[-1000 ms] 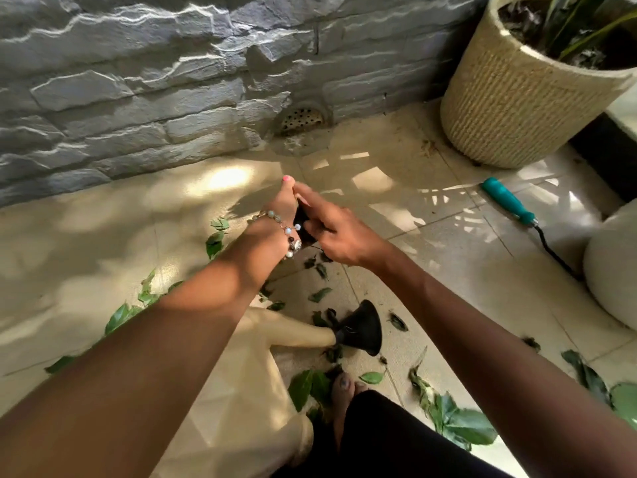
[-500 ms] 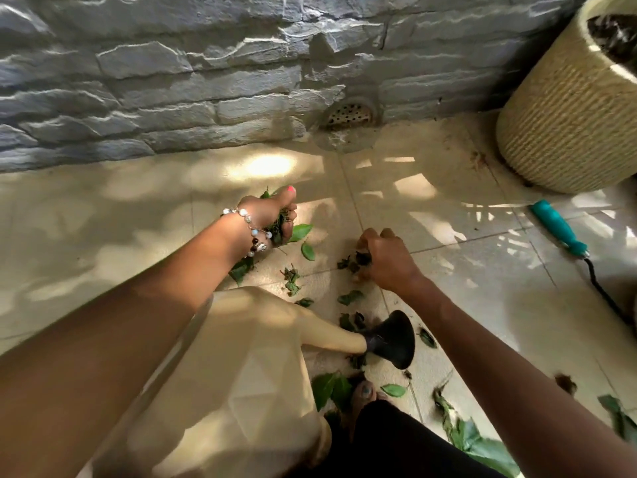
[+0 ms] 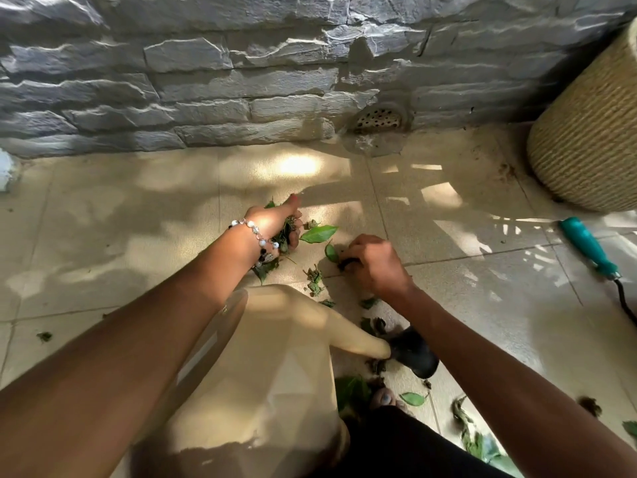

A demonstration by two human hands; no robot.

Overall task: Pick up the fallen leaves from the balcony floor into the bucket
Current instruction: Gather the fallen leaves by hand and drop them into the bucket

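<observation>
Left hand (image 3: 275, 222) clutched leaf bunch (image 3: 285, 232); right hand (image 3: 374, 262) fingers curled, pinching dark scrap (image 3: 346, 263) off floor (image 3: 138, 215). Advice: gather nearby leaf (image 3: 319, 233) before seeking bucket, unseen.

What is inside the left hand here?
The left hand grips a bunch of green leaves, poking out beside its fingers. How many are inside is hidden.

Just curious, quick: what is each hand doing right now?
Left hand: gripping a bunch of crumpled green leaves.
Right hand: fingers curled, pinching a small dark leaf off the floor.
</observation>
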